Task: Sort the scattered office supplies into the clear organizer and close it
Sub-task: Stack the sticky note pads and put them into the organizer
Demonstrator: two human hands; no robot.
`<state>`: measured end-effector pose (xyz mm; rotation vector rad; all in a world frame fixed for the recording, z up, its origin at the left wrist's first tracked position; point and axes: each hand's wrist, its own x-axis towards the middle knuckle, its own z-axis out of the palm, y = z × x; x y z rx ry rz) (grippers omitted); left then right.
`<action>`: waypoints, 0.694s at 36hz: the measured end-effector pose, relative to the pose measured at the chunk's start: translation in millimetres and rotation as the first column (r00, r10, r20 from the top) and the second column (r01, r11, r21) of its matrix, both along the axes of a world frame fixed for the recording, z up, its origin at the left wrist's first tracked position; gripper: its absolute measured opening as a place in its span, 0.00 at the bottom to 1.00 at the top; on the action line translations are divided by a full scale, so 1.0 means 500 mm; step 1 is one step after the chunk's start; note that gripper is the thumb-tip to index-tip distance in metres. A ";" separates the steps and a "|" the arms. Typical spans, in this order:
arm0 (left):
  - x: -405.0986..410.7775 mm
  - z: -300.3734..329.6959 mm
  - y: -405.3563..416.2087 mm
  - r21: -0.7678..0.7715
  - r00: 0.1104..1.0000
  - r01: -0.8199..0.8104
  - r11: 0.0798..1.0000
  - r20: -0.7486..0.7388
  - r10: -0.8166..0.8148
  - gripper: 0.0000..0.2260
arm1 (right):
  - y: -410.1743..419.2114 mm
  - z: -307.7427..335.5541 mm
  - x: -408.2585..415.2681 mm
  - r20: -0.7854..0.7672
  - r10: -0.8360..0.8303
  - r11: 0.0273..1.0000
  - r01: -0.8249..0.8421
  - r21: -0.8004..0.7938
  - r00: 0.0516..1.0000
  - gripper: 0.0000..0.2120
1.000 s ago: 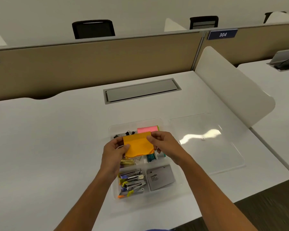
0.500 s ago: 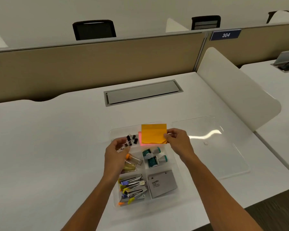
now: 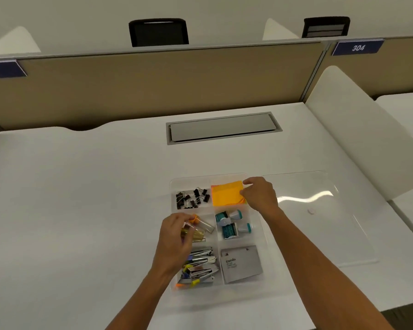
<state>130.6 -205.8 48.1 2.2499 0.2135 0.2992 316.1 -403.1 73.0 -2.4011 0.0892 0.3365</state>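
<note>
Clear organizer (image 3: 256, 236) near the front edge of the desk (image 3: 81, 198), its lid (image 3: 320, 222) lying flat just to the right. Your right hand (image 3: 258, 196) pinches the right edge of the orange sticky notes (image 3: 227, 193) in a narrow grip as the pad sits in the far right compartment, over a pink pad whose edge just shows. Your left hand (image 3: 174, 236) hovers over the left middle compartment with fingers loosely curled; whether it holds one of the small clear bottles (image 3: 200, 226) there cannot be told. Binder clips (image 3: 192, 198), stamps (image 3: 231, 223), staplers (image 3: 200, 267) and a grey box (image 3: 241, 264) fill the other compartments. To finish well, press the pad flat below the rim and square to the dividers before letting go, so that the lid can seat evenly.
</note>
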 end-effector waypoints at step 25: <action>-0.098 -0.042 0.004 0.369 0.907 0.389 0.844 -0.311 -0.283 0.41 | -0.120 -0.019 -0.205 -0.062 0.061 0.996 -0.056 0.075 0.996 0.32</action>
